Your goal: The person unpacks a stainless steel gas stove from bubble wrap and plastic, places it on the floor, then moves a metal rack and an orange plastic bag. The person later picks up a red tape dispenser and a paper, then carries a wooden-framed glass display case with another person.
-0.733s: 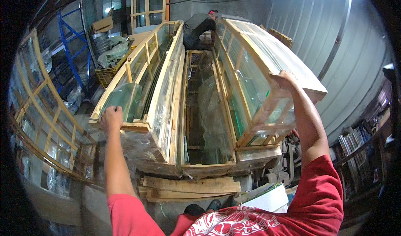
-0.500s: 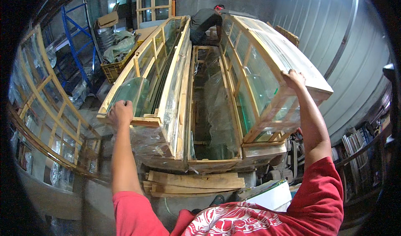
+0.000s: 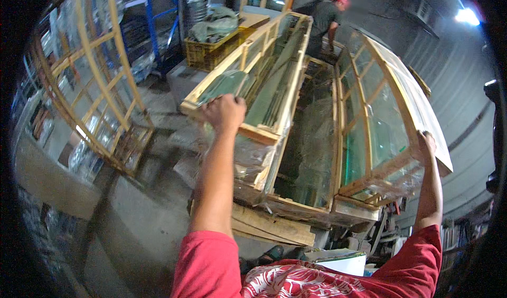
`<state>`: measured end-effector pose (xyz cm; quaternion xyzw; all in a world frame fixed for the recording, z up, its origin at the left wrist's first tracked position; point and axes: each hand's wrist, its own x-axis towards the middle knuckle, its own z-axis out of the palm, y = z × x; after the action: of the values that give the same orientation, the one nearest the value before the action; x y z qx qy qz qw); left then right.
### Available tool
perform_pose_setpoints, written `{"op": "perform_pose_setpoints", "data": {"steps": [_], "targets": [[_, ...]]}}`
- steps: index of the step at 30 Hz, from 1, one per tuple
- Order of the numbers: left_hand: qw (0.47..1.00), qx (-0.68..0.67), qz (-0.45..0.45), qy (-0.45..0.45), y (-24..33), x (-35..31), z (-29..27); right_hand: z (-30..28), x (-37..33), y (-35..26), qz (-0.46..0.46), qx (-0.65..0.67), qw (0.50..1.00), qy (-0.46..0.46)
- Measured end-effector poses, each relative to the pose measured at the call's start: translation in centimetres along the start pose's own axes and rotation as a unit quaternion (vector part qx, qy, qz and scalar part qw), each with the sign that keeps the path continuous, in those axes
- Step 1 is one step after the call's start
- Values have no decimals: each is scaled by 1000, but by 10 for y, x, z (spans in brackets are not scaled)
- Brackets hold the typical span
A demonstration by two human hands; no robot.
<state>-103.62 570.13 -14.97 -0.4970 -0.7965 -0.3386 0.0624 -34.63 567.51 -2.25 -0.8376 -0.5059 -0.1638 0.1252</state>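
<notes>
My left hand (image 3: pixel 227 112) is closed over the near end of the left wooden crate (image 3: pixel 259 135), beside a greenish glass pane (image 3: pixel 226 85) with a rounded edge. Several more glass sheets stand on edge inside that crate. With my arm stretched out, my right hand (image 3: pixel 426 145) grips the upper near edge of the right wooden crate (image 3: pixel 402 110). This crate has a pale top panel, glass behind its slats and clear film around its near end. Between the two lies a long open crate (image 3: pixel 309 209) with crumpled clear film inside. My fingertips are partly hidden.
A co-worker (image 3: pixel 326 23) in dark clothes stands at the far end between the crates. Wooden boards (image 3: pixel 274 226) lie at the near end. To the left are a slatted wooden frame (image 3: pixel 108 81), a yellow basket (image 3: pixel 208 52) and a blue rack (image 3: pixel 153 23).
The view has turned left, so the crates sit further right and tilted. Both hands stay on their crates. The far co-worker has straightened up somewhat.
</notes>
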Motion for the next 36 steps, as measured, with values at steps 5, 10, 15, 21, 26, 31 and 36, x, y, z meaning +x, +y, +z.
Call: {"op": "perform_pose_setpoints", "data": {"steps": [5, 10, 15, 21, 26, 31, 36], "targets": [[999, -32, 11, 15, 0, -3, -13, 5, 7, 3, -7, 10, 1000, 20], [1000, -15, 4, -5, -2, -5, -19, -2, 6, -1, -27, 71, 996, -39], [1000, -23, 3, 6, -3, -2, -5, -13, -11, -21, 27, 46, 995, -79], [998, -40, -3, -41, -5, 8, 12, -30, -19, -23, -11, 20, 998, -65], [999, 39, 11, -6, -4, 4, 4, -42, -14, -10, -24, 78, 991, -107], [1000, 19, 14, -13, 0, 3, -1, -34, -9, -4, -54, 76, 993, -79], [997, 71, 4, -12, 0, 4, 1, -19, -5, 6, -68, 78, 994, -42]]}}
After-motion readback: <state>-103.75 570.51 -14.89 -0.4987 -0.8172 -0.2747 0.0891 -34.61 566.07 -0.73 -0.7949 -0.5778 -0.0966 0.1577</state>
